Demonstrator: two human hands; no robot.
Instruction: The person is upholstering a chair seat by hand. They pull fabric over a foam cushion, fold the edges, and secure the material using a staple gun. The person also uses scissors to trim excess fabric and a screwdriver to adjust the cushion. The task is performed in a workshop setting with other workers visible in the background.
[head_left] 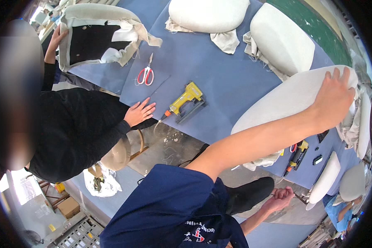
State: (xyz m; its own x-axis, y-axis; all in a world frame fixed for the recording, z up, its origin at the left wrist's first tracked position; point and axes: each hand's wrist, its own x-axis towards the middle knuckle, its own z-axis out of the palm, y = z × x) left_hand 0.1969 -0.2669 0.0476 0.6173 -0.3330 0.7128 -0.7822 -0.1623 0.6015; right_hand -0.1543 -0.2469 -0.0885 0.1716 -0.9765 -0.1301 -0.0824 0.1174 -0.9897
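Observation:
My left arm reaches across a large pale fabric-covered cushion (pixel 277 99) on the blue table. At its far right end my left hand (pixel 335 97) rests on the cover with fingers apart, near loose fabric edges. Low on the right, beside my dark-trousered leg, my right hand (pixel 282 197) is closed; whatever its fingers hold, if anything, is too small to make out. Partly behind the cushion lies a yellow-and-black staple gun (pixel 297 157), with a small black object (pixel 317 160) near it.
A co-worker's hand (pixel 139 112) lies at the table's left edge, near a yellow staple gun (pixel 188 99) and red-handled scissors (pixel 146 74). Their other hand holds an upturned cushion (pixel 99 12). Two pale cushions, one at the back (pixel 211 14), one at right (pixel 281 39), sit farther off.

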